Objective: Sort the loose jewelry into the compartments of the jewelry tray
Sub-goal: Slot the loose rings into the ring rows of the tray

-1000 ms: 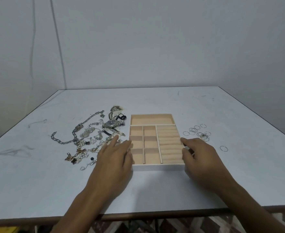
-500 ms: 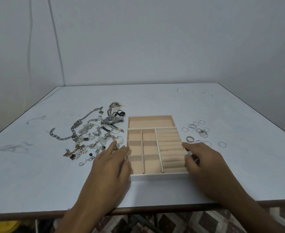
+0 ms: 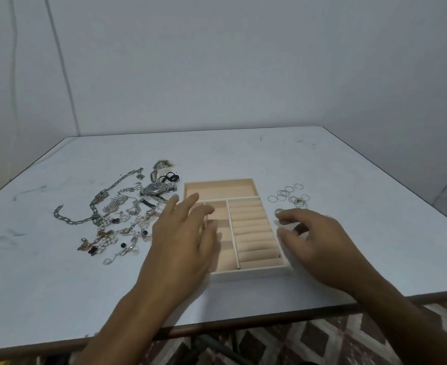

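Note:
A beige jewelry tray (image 3: pixel 246 180) lies on the white table, with one long compartment at the back, small squares on the left and ring rolls on the right; every visible compartment holds nothing. My left hand (image 3: pixel 182 233) hovers over the small squares with fingers spread, slightly blurred, and hides most of them. My right hand (image 3: pixel 317 241) is just right of the tray, fingers loosely curved, index tip beside a thick silver ring (image 3: pixel 279 212). Thin rings (image 3: pixel 288 194) lie scattered further back. Left of the tray, a tangle of chains (image 3: pixel 96 206), pearls and a silver watch (image 3: pixel 159 189) is spread out.
The table's near edge (image 3: pixel 243 327) runs just under my forearms, and a patterned floor shows below it. The right edge of the table falls away past the rings. A plain wall stands behind the table.
Both hands have come off the tray's sides. My left hand rose and moved right over the small compartments. My right hand shifted back toward the rings.

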